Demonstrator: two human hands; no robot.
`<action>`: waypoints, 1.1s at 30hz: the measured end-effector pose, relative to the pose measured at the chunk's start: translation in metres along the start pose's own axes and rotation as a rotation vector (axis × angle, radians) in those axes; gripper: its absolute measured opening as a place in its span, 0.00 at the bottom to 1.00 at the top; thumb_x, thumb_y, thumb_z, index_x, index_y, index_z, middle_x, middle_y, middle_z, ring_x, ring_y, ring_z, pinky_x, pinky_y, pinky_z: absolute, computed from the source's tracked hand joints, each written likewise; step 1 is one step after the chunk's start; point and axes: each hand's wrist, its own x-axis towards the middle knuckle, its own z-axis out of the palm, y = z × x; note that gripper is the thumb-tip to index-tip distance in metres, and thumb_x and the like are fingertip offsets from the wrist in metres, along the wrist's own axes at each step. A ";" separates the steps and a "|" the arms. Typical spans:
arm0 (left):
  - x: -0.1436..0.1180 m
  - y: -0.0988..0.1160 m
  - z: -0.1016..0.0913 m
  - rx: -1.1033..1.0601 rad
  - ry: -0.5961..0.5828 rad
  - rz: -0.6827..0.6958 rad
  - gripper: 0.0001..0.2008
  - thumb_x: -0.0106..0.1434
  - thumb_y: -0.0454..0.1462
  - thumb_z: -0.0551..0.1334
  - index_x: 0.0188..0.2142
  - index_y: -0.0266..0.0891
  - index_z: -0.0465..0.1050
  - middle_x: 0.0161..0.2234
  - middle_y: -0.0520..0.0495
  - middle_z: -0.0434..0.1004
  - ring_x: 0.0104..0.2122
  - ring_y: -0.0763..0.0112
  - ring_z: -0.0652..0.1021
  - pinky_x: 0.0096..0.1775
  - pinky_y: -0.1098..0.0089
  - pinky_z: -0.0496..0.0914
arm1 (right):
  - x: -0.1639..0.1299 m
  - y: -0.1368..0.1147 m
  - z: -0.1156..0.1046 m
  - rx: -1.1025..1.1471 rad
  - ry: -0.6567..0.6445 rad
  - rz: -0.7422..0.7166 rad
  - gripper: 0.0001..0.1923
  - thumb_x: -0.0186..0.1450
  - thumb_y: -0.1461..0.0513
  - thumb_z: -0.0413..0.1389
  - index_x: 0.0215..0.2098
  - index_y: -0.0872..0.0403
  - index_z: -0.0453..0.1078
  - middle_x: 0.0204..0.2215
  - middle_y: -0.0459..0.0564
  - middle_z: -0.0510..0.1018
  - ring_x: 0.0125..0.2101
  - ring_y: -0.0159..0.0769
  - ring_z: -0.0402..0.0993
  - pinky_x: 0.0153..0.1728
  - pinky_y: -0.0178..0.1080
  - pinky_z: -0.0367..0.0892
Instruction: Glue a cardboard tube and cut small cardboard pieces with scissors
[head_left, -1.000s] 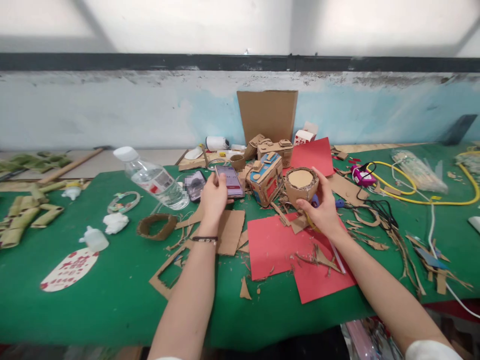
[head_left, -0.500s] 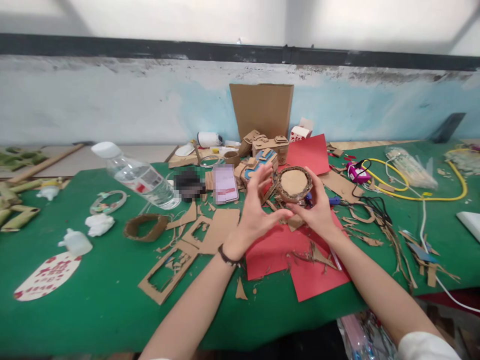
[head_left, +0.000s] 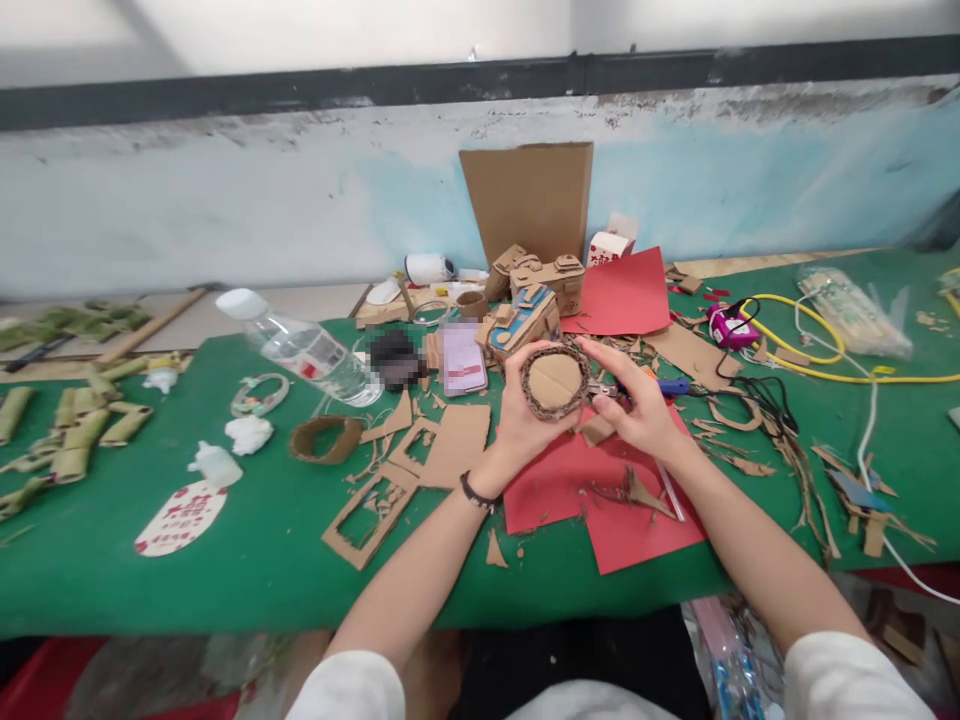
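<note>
My left hand (head_left: 520, 423) grips a round cardboard cup (head_left: 555, 381) with a corrugated rim, holding it up over the green table (head_left: 247, 560) with its flat disc turned toward me. My right hand (head_left: 639, 408) holds the cup's right side, fingers stretched along the rim. Below both hands lie red paper sheets (head_left: 622, 535) strewn with cardboard scraps. A phone (head_left: 461, 359) lies just left of the cup, and a small cardboard model (head_left: 525, 318) with blue and red patches stands behind it.
A water bottle (head_left: 304, 350) lies at the left, near a cardboard ring (head_left: 325, 438) and a cut-out frame (head_left: 367, 508). A cardboard sheet (head_left: 529, 200) leans on the wall. A pink glue gun (head_left: 724, 326), yellow cable (head_left: 814, 367) and scraps fill the right. Bamboo pieces (head_left: 71, 440) lie far left.
My left hand left the phone, swung right and took hold of the cardboard cup. The cup moved left and tilted toward me. The view dropped lower.
</note>
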 end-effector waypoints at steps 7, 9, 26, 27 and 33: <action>-0.010 -0.003 0.009 -0.058 -0.021 0.038 0.47 0.60 0.55 0.80 0.70 0.46 0.62 0.63 0.37 0.76 0.63 0.52 0.81 0.65 0.51 0.78 | 0.000 0.006 -0.002 0.118 -0.034 -0.013 0.37 0.75 0.41 0.63 0.78 0.39 0.66 0.73 0.51 0.77 0.72 0.51 0.74 0.73 0.54 0.70; -0.010 -0.005 0.009 -0.052 -0.022 0.042 0.47 0.60 0.58 0.80 0.69 0.45 0.61 0.62 0.37 0.76 0.62 0.52 0.82 0.65 0.51 0.78 | 0.000 0.007 -0.002 0.114 -0.051 -0.024 0.40 0.74 0.39 0.63 0.78 0.40 0.66 0.73 0.52 0.76 0.72 0.52 0.74 0.74 0.55 0.70; -0.025 -0.013 0.023 -0.059 -0.093 -0.087 0.62 0.58 0.65 0.76 0.79 0.46 0.47 0.73 0.27 0.66 0.71 0.45 0.76 0.70 0.49 0.73 | -0.001 0.013 -0.001 -0.062 -0.003 -0.028 0.47 0.68 0.36 0.67 0.78 0.43 0.66 0.69 0.56 0.79 0.68 0.57 0.77 0.71 0.59 0.71; -0.025 -0.012 0.023 -0.060 -0.121 -0.085 0.63 0.58 0.64 0.77 0.80 0.47 0.45 0.75 0.27 0.63 0.73 0.44 0.74 0.72 0.48 0.72 | -0.002 0.014 -0.002 -0.070 0.034 -0.023 0.46 0.68 0.36 0.68 0.77 0.43 0.68 0.68 0.56 0.81 0.66 0.58 0.79 0.70 0.59 0.73; -0.026 -0.022 0.022 -0.148 -0.219 -0.080 0.52 0.71 0.62 0.66 0.82 0.51 0.43 0.81 0.31 0.54 0.79 0.47 0.66 0.74 0.49 0.70 | -0.008 0.021 -0.003 -0.085 0.232 0.087 0.46 0.68 0.31 0.62 0.74 0.45 0.70 0.66 0.57 0.81 0.65 0.59 0.79 0.70 0.59 0.74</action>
